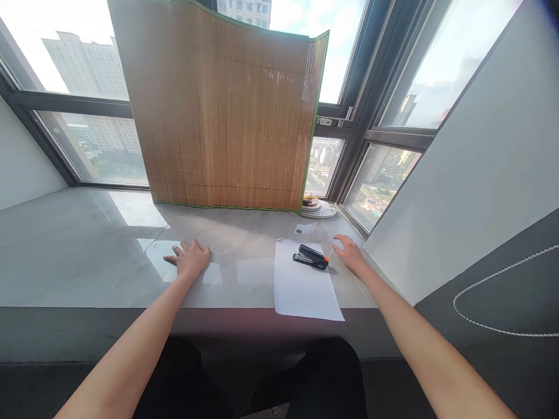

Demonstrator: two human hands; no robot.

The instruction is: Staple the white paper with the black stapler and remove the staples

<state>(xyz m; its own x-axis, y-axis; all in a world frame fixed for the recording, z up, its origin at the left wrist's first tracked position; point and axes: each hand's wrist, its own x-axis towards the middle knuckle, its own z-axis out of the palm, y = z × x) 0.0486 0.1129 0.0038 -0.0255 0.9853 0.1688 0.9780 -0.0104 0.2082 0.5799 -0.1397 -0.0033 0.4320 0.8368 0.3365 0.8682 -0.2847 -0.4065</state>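
My left hand (190,258) rests on the grey tiled sill with its fingers spread and nothing in it. To the right of the paper, my right hand (348,251) is at the sill with fingers apart, holding nothing. Between the hands lies white paper (305,294), its near edge hanging over the sill's front. On the paper's upper part sits a black stapler (311,257) with an orange-red tip at its right end; my right hand is close to it but apart. Just behind the paper is a small clear packet (304,228) with something dark in it.
A bamboo mat (227,116) with green edging stands upright against the window. Stacked plates (321,209) sit at its lower right corner. The sill (109,256) ends at a front edge above my knees. A beaded cord (454,302) hangs at the far right.
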